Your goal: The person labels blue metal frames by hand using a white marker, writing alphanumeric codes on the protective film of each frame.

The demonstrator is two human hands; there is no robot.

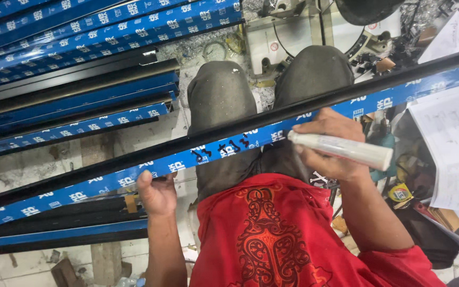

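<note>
A long black metal profile wrapped in blue printed film (107, 180) lies across my lap, running from lower left to upper right. My left hand (156, 192) grips its lower edge from beneath. My right hand (329, 143) holds a thick white marker (341, 150) with its tip against the blue film. Dark handwritten marks (224, 149) sit on the film just left of the marker tip. My grey trousers and red patterned shirt fill the frame's middle and bottom.
More blue-filmed and black profiles (75, 64) are stacked at the upper left and others lie at the lower left. A white saw base (293, 37) stands beyond my knees. Paper sheets (452, 143) and a yellow tape measure (399, 192) lie at the right.
</note>
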